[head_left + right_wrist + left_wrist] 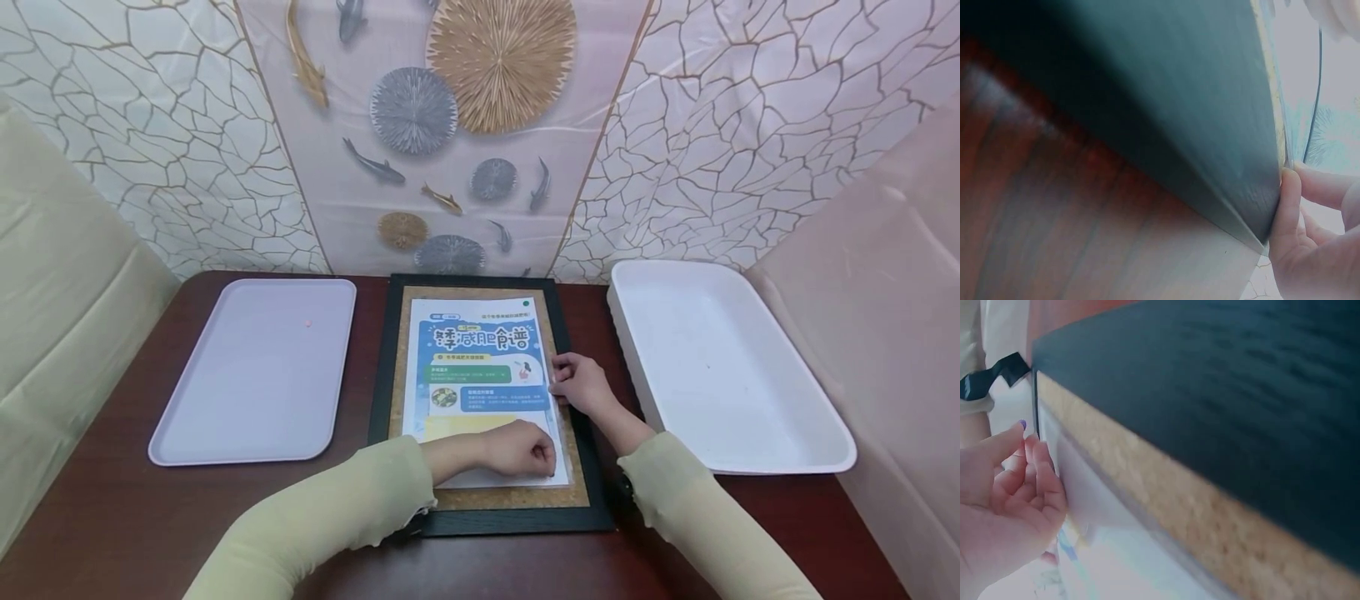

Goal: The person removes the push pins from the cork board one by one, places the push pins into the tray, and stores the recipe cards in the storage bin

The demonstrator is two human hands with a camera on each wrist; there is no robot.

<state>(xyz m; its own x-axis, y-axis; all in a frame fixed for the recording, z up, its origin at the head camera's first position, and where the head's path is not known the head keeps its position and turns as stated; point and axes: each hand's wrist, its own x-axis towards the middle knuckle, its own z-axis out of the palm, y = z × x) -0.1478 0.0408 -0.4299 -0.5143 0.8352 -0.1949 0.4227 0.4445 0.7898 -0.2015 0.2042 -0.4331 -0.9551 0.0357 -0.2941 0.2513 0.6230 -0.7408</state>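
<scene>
The left hand pinches a small purple pin at the board's lower right corner, its other fingers curled. The right hand has thumb and finger clamped on the poster at its right edge, by the board's right side. The poster lies on the cork of the board, a green dot near its top right corner. Left of the board, on the table, is a flat tray; right of it, a deep white tub.
</scene>
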